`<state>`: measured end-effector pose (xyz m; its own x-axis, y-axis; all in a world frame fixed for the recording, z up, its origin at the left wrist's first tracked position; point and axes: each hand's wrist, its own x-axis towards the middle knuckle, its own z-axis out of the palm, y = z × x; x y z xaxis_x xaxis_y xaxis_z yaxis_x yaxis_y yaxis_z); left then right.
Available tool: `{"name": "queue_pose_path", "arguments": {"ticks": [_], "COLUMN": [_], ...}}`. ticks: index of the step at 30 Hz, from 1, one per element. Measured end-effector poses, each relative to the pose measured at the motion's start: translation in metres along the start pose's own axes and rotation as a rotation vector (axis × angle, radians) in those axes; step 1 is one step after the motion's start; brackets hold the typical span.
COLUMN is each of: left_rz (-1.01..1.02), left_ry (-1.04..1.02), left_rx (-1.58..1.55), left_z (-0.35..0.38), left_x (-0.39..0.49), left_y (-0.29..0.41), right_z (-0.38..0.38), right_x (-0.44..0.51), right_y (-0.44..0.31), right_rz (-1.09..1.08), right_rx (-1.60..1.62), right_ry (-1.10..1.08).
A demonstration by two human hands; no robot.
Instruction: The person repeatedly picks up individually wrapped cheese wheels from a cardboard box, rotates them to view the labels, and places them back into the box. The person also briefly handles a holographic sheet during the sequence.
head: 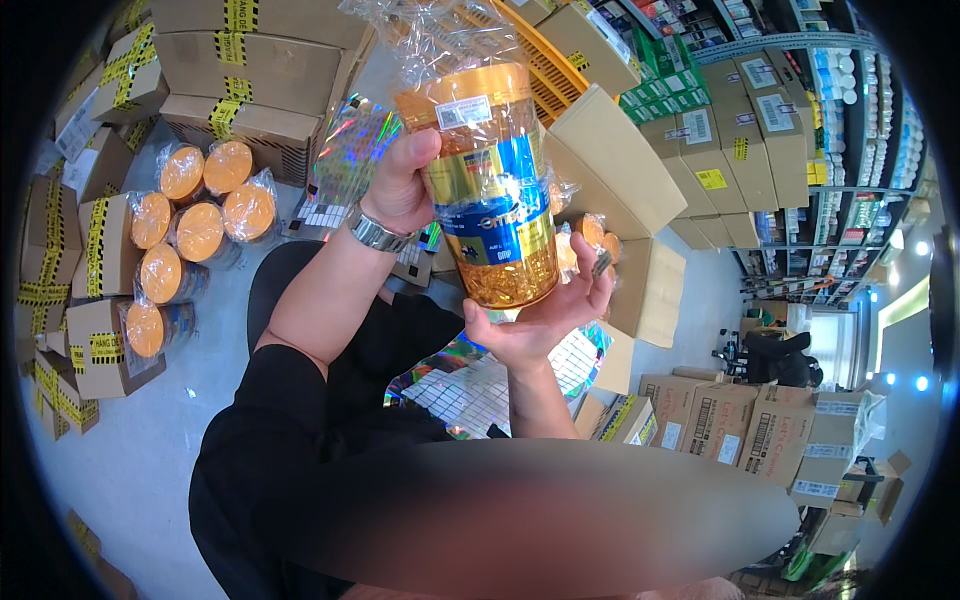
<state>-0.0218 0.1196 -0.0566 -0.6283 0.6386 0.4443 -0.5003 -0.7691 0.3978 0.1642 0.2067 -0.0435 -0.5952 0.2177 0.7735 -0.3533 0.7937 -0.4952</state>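
Observation:
My left hand (405, 180), with a metal watch on the wrist, grips the upper side of a clear plastic jar (495, 217). The jar has an orange lid, a blue and gold label and amber contents. It is tilted, with its lid away from me. A white sticker (463, 112) with a printed code is on the lid's edge, and clear plastic film (450, 37) bunches above it. Around the jar's base my right hand (547, 315) is cupped, fingers spread. One fingertip carries a small silvery piece (602, 262), seemingly a sticker; whether this hand bears the jar is unclear.
Shiny holographic sticker sheets (480, 375) lie below my hands. Several film-wrapped jars (201, 231) stand on the floor at left, near taped cartons (240, 127). An open carton (645, 292) with wrapped jars is at right, before stacked boxes (727, 142), stocked shelves (832, 135) and an orange crate (540, 52).

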Motion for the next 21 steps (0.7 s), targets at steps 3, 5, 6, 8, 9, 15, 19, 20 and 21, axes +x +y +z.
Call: {"name": "queue_pose_path", "arguments": {"ticks": [3, 5, 6, 8, 9, 15, 19, 20, 21], "left_rz": [0.022, 0.032, 0.006, -0.05, -0.057, -0.124, -0.15, -0.157, -0.163], "left_ry": [-0.083, -0.069, -0.043, 0.007, 0.024, 0.112, 0.081, 0.097, 0.112], "left_rx": [-0.209, -0.189, -0.167, -0.127, -0.05, 0.209, 0.238, 0.241, 0.243], "left_z": [-0.002, -0.001, 0.0, 0.0, -0.001, 0.004, 0.003, 0.001, 0.0], "left_x": [-0.001, -0.002, -0.003, -0.002, -0.002, 0.001, 0.003, 0.003, 0.003], "left_y": [-0.004, -0.002, 0.0, 0.004, 0.005, 0.0, -0.006, -0.008, -0.009], "right_z": [-0.001, -0.005, -0.01, -0.026, -0.029, -0.051, -0.046, -0.046, -0.044], "right_x": [-0.008, -0.011, -0.01, -0.001, 0.005, 0.053, 0.065, 0.067, 0.067], "right_y": [0.003, 0.005, 0.005, 0.001, -0.002, -0.014, -0.001, 0.001, 0.002], "right_rz": [-0.009, 0.024, 0.11, 0.286, 0.276, 0.666, 0.743, 0.705, 0.703], "right_rx": [0.019, 0.045, 0.108, 0.23, 0.304, 0.384, 0.408, 0.39, 0.396], "right_ry": [0.009, -0.024, -0.049, -0.094, -0.017, -0.564, -0.592, -0.601, -0.595]}}
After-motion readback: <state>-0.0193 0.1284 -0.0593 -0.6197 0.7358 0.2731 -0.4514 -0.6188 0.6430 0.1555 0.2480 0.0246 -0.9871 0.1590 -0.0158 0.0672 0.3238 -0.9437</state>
